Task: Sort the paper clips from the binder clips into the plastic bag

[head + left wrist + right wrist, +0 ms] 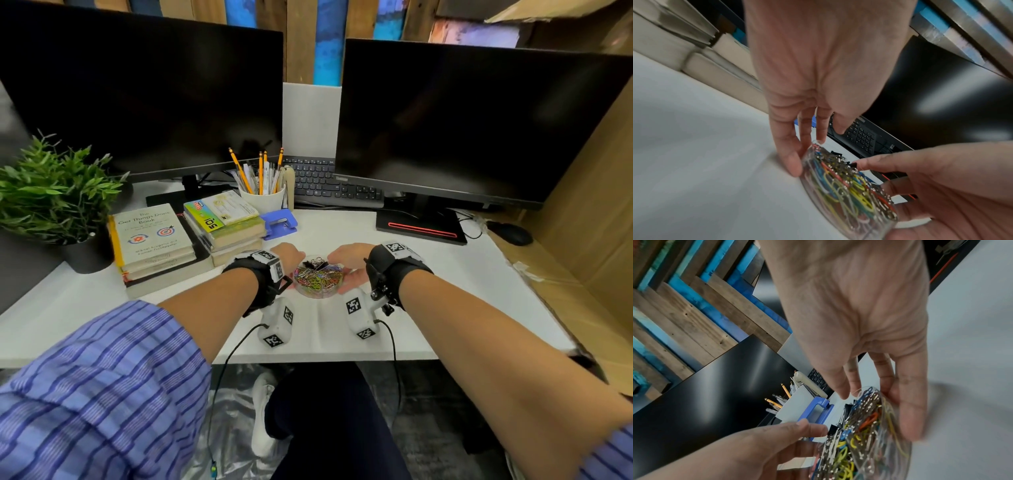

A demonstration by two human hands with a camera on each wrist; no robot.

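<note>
While we cup the clear dish (317,278) on the tabletop (428,284), left hand (286,254) and right hand (349,265) each curling fingers round its rim, a tilt could spill paper clips (318,277) and binder clips (314,263) together; no bag shows.

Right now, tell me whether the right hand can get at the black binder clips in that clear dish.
Probably yes. The right hand already cups the clear dish from its side, and the black binder clips lie uncovered at the dish's far edge, near its fingers. The left hand holds the opposite side, not over them.
</note>
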